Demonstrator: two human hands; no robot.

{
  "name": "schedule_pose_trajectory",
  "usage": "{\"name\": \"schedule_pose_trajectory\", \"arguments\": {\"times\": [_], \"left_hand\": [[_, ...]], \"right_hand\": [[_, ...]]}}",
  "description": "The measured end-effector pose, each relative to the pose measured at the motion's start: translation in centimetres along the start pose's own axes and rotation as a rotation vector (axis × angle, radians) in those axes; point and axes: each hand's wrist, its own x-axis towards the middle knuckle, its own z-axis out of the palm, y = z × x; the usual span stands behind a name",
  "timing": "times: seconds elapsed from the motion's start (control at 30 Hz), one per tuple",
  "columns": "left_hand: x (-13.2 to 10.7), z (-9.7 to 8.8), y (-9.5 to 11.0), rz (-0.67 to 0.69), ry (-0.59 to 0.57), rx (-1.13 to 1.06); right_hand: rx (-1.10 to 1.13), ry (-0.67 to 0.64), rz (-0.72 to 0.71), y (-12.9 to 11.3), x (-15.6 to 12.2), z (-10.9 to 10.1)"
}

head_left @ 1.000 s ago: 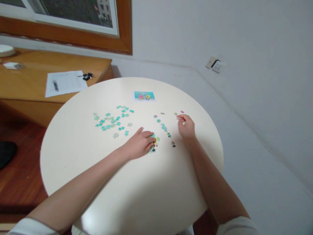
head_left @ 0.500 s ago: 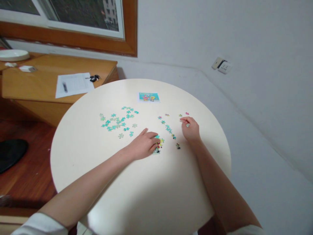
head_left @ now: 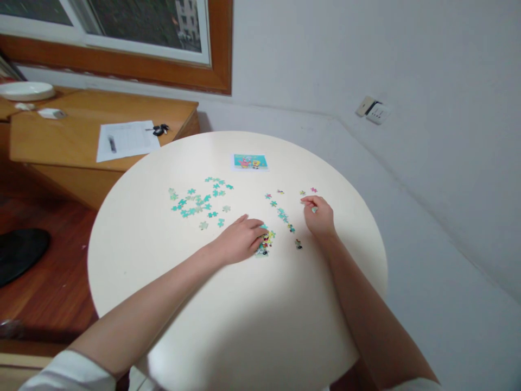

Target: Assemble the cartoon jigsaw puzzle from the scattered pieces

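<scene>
My left hand [head_left: 241, 240] lies over a partly joined jigsaw section [head_left: 266, 244], fingers spread and fingertips touching it. Yellow, teal and white show on the section; part of it is hidden under the fingers. Further right, my right hand [head_left: 319, 218] is closed, its thumb and fingers drawn together. A pale green puzzle piece [head_left: 314, 209] shows at its fingers; whether they grip it or it lies on the table is unclear. Several puzzle pieces [head_left: 282, 215] form a loose line between the hands. A dark-and-yellow piece [head_left: 298, 244] lies nearer me.
Scattered teal pieces [head_left: 197, 203] spread over the left of the round white table [head_left: 183, 320]. A small cartoon picture card [head_left: 250, 162] lies at the back. Beyond, a wooden desk [head_left: 61, 136] bears a paper sheet [head_left: 128, 142] and keys [head_left: 160, 130].
The view has shifted slightly, so everything appears a little further right. Both hands hold nearly the same places over the table.
</scene>
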Motion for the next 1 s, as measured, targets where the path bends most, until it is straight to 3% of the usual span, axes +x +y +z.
{"name": "schedule_pose_trajectory", "arguments": {"times": [0.13, 0.23, 0.37, 0.47, 0.63, 0.8, 1.0], "left_hand": [[0.1, -0.4, -0.1, -0.010, 0.011, -0.012], [0.0, -2.1, -1.1, -0.095, 0.053, -0.044], [-1.3, -6.1, -4.1, -0.433, 0.167, 0.000], [-3.2, -8.7, -6.8, -0.668, 0.168, 0.026], [-6.4, -9.9, -10.6, -0.921, 0.037, 0.034], [-7.7, -9.2, -12.7, -0.938, -0.104, -0.018], [-7.9, -9.0, -13.0, -0.881, -0.177, -0.051]], "right_hand": [[-0.003, -0.013, 0.014, -0.1, 0.0, -0.1], [-0.005, -0.016, 0.018, -0.2, 0.0, -0.1], [-0.001, -0.010, 0.013, -0.4, 0.0, -0.1], [0.010, -0.015, 0.010, -0.4, 0.0, 0.0], [0.033, -0.018, 0.000, -0.3, 0.1, 0.1], [0.037, -0.019, 0.002, -0.2, 0.1, 0.0], [0.035, -0.018, 0.002, -0.2, 0.1, 0.0]]}}
